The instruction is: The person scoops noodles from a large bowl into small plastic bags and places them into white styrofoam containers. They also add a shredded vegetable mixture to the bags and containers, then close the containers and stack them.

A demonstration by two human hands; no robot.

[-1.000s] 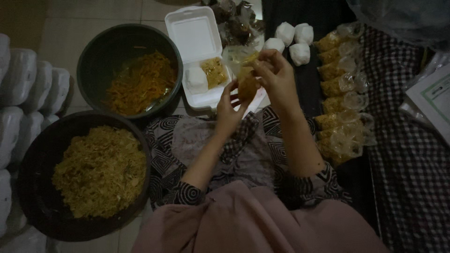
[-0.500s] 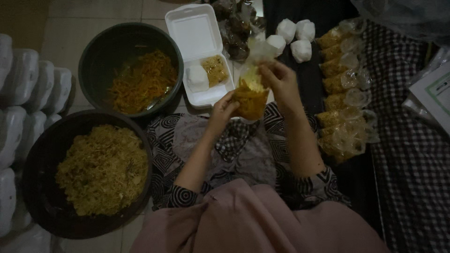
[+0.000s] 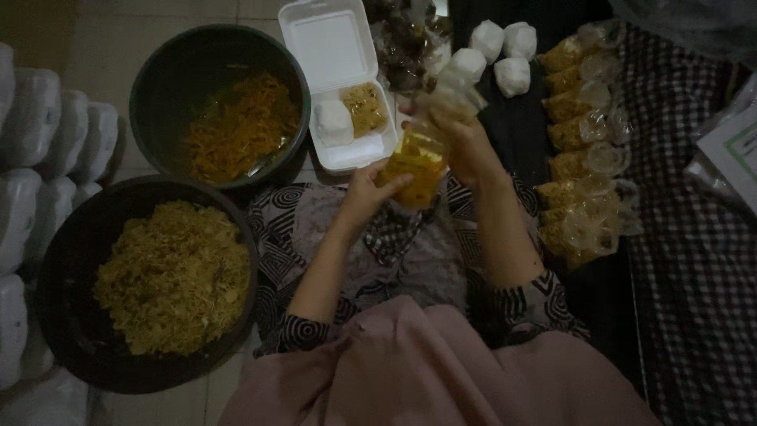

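Centrally, your left hand (image 3: 367, 189) cups the upright filled plastic bag (image 3: 415, 162) from below-left, while your right hand (image 3: 465, 138) pinches its neck above.

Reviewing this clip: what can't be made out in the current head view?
- Neck of the plastic bag: blurred and covered by the right hand; tied or open, cannot tell.
- Dark packets behind the foam box: too dim to identify, cut by the top edge.
- Stacked white containers: cut off by the left edge.
- Paper sheet: cut off by the right edge.
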